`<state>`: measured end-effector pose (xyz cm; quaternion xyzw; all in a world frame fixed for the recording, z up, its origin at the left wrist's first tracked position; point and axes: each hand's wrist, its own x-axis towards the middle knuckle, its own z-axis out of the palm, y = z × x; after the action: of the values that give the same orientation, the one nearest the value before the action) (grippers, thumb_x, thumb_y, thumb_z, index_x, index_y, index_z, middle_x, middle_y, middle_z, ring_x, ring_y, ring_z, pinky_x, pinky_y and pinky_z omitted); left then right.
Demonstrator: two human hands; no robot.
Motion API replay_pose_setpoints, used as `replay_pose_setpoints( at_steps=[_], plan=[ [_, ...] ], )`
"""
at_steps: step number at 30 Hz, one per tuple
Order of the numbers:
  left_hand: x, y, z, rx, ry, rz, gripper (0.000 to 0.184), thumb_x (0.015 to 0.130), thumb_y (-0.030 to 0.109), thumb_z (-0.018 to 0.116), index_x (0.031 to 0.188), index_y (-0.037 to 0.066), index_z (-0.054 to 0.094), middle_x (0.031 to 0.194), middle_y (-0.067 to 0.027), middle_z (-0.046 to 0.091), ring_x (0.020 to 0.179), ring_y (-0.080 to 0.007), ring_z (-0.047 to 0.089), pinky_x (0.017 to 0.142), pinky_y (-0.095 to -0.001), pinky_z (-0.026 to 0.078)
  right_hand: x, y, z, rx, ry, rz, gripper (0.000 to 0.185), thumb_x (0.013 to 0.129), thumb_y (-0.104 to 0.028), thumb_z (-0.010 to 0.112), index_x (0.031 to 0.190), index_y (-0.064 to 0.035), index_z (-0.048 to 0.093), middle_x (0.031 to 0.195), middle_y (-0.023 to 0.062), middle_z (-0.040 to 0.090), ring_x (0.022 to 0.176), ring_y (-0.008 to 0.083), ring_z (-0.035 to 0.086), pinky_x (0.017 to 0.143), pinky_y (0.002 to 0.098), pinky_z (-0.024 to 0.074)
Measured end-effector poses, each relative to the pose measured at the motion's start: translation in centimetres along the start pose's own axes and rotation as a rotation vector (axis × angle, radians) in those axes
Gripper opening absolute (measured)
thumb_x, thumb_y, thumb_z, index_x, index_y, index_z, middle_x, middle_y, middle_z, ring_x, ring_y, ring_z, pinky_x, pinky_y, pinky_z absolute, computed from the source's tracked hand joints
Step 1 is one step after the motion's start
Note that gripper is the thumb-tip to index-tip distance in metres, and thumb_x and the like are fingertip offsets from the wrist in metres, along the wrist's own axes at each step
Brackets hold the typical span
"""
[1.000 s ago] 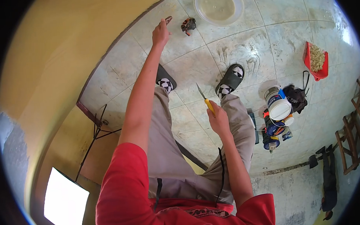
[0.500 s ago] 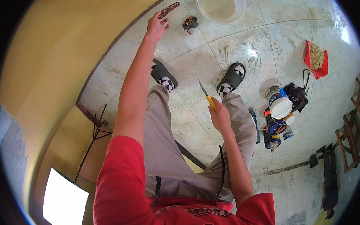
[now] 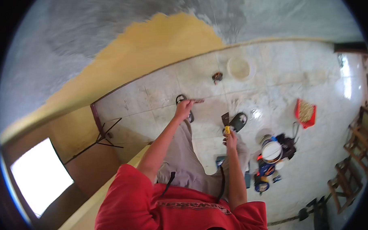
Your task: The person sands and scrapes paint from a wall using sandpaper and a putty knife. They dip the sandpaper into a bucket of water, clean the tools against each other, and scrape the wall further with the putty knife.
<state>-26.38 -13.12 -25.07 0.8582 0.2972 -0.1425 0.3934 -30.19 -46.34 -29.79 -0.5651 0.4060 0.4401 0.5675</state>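
My left hand is closed around one end of a narrow, dark reddish-brown flat piece, whose kind I cannot make out. It is held out over the floor, near my left slipper. In my right hand is a putty knife, gripped by its yellow handle. The knife's dark, broad blade points away from me, beside my right slipper in the view. Neither tool touches the wall, which is part yellow and part bare grey.
Near the wall's foot are a pale round basin and a small dark object. To the right lie a red dustpan with debris, a white bucket and a black bag. A lit panel and tripod stand left; wooden frames right.
The view has tilted up toward the wall. My left arm has drawn in, bringing the reddish piece nearer my right hand. The putty knife has turned, showing its blade broadside.
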Motion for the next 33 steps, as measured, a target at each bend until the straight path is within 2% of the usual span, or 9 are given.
replay_pose_setpoints(
  at_steps=[1,6,7,12,13,15,18,29,33],
  plan=[
    [-2.1,1.4,-1.5,0.023,-0.053,-0.027,0.037,0.103,0.036,0.059,0.100,0.001,0.070,0.067,-0.0075,0.060,0.064,-0.0146,0.061,0.060,-0.0337,0.049,-1.1,-1.4,-0.3,0.095,-0.067,0.004,0.040,0.099,-0.018,0.054,0.138,-0.0209,0.058,0.097,0.0025,0.070,0.064,0.0096,0.057,0.053,0.0255,0.0475],
    [-9.6,6.9,-6.0,-0.319,-0.054,-0.015,0.036,0.105,0.034,0.057,0.102,0.000,0.069,0.062,-0.0029,0.060,0.052,-0.0114,0.061,0.052,-0.0306,0.049,-8.0,-12.4,0.6,0.092,-0.371,-0.273,0.028,0.098,-0.017,0.054,0.126,-0.0140,0.053,0.088,0.0012,0.059,0.065,0.0115,0.056,0.052,0.0280,0.0464],
    [-10.3,8.6,-7.1,-0.349,-0.029,-0.036,0.037,0.104,0.035,0.057,0.100,0.001,0.070,0.061,-0.0033,0.060,0.052,-0.0114,0.061,0.052,-0.0306,0.049,-10.2,-14.6,2.0,0.186,-0.272,-0.305,0.026,0.099,-0.020,0.055,0.123,-0.0110,0.053,0.089,0.0010,0.059,0.066,0.0117,0.056,0.053,0.0275,0.0462],
    [-9.2,14.7,-11.9,-0.475,-0.024,0.027,0.040,0.104,0.040,0.057,0.096,0.003,0.068,0.059,-0.0022,0.059,0.052,-0.0101,0.061,0.049,-0.0297,0.048,-15.4,-25.3,5.4,-0.272,-0.275,-0.578,0.028,0.095,-0.039,0.064,0.097,-0.0115,0.060,0.084,0.0005,0.057,0.080,0.0132,0.057,0.070,0.0340,0.0523],
    [-9.1,15.5,-12.5,-0.509,-0.037,0.072,0.039,0.105,0.040,0.057,0.097,0.003,0.068,0.062,-0.0015,0.060,0.054,-0.0098,0.062,0.049,-0.0293,0.048,-16.7,-27.0,6.7,-0.210,-0.286,-0.587,0.028,0.096,-0.039,0.064,0.100,-0.0113,0.061,0.085,0.0004,0.059,0.082,0.0140,0.059,0.071,0.0334,0.0533],
    [-9.2,18.7,-14.3,-0.633,-0.006,0.081,0.038,0.105,0.040,0.057,0.099,0.003,0.067,0.067,-0.0011,0.061,0.056,-0.0095,0.062,0.050,-0.0285,0.048,-19.5,-30.0,8.9,-0.137,-0.378,-0.661,0.026,0.103,-0.030,0.058,0.117,-0.0085,0.060,0.110,0.0079,0.071,0.100,0.0187,0.068,0.083,0.0373,0.0590],
    [-9.8,21.3,-16.5,-0.772,-0.024,0.078,0.037,0.105,0.041,0.057,0.107,0.005,0.066,0.080,-0.0001,0.062,0.064,-0.0083,0.063,0.053,-0.0265,0.050,-23.4,-33.3,11.1,-0.124,-0.541,-0.689,0.027,0.104,-0.025,0.056,0.123,-0.0052,0.056,0.117,0.0131,0.071,0.107,0.0212,0.069,0.088,0.0389,0.0601],
    [-10.0,22.5,-20.6,-1.018,-0.134,-0.041,0.038,0.104,0.041,0.057,0.115,0.006,0.065,0.097,0.0008,0.063,0.070,-0.0109,0.062,0.060,-0.0292,0.057,-25.6,-33.2,16.2,-0.139,-0.386,-0.795,0.025,0.104,-0.017,0.055,0.122,0.0009,0.055,0.111,0.0161,0.071,0.098,0.0222,0.072,0.082,0.0340,0.0610],
    [-9.8,22.3,-21.8,-1.176,-0.320,-0.091,0.050,0.104,0.052,0.047,0.121,0.006,0.060,0.108,-0.0002,0.062,0.072,-0.0147,0.063,0.064,-0.0398,0.060,-26.0,-33.2,17.4,-0.225,-0.344,-0.813,0.025,0.104,-0.016,0.055,0.121,0.0035,0.056,0.109,0.0163,0.071,0.096,0.0213,0.072,0.082,0.0327,0.0611]
  ],
)
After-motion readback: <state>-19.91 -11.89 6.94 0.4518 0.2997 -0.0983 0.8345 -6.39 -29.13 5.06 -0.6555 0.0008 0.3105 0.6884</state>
